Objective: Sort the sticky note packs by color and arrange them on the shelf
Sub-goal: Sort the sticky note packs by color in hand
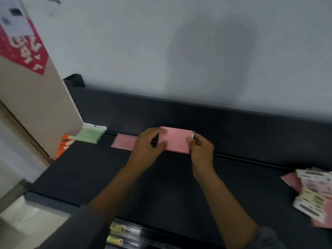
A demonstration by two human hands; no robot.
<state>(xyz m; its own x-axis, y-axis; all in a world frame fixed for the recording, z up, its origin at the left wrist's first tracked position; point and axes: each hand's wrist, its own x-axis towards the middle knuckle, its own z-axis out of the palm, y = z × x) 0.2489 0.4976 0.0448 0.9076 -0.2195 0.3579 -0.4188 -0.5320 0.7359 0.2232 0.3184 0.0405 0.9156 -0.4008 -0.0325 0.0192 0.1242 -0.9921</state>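
Holding: your left hand [150, 144] and right hand [201, 150] pinch the pink pack [177, 141] by its ends, at the shelf [161, 186] back edge.
Room: bare shelf toward you.
Left of it: another pink pack [124, 143], green pack [89, 135].
Writing: red label [23, 49] unreadable.

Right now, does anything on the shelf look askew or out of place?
Yes: the unsorted packs at the shelf's right end lie in a jumbled, overlapping heap. The green pack and pink packs at the back look orderly.

one head-worn wide-angle view looks forward and down, close over the black shelf [161, 186] against a wall.
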